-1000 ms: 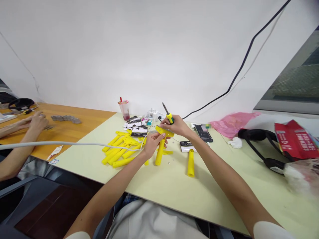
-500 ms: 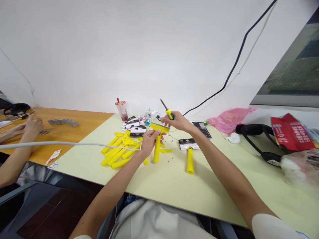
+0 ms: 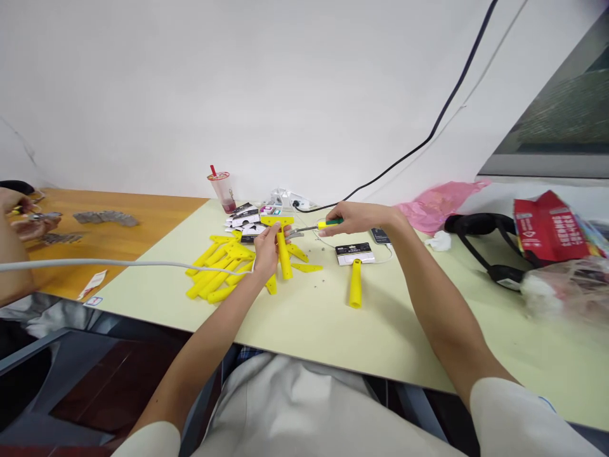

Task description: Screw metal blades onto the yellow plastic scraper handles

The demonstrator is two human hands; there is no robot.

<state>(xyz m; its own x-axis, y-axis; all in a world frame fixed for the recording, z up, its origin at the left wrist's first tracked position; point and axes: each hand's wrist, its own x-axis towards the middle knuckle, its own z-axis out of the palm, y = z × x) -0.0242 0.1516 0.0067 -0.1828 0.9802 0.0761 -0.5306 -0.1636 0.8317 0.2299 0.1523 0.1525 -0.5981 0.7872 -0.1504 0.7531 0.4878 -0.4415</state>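
Note:
My left hand (image 3: 267, 249) is closed round the neck of a yellow scraper (image 3: 285, 259), its wide head up and its handle hanging down. My right hand (image 3: 349, 217) grips a screwdriver (image 3: 328, 224) with a yellow and green handle. The screwdriver's shaft points left, and its tip ends close to the scraper; whether they touch I cannot tell. A thin grey metal strip (image 3: 296, 234) shows beside the scraper, near the tip. Left of my left hand lies a pile of yellow scraper parts (image 3: 209, 279). Loose yellow head pieces (image 3: 307, 268) and small screws (image 3: 323, 280) are scattered on the table.
A yellow handle (image 3: 356, 285) touches a black-and-white package (image 3: 354, 253). Behind stand a drink cup (image 3: 221, 190), small boxes (image 3: 245, 216) and a power strip (image 3: 285, 198). Headphones (image 3: 504, 273) and a red bag (image 3: 549, 228) lie right. A white cable (image 3: 118, 261) crosses left, near another person's hands (image 3: 35, 225).
The screwdriver has swung from pointing up to pointing left at the scraper. My right fingers have left the scraper's head. The scraper has turned in my left hand, and the whole view has shifted.

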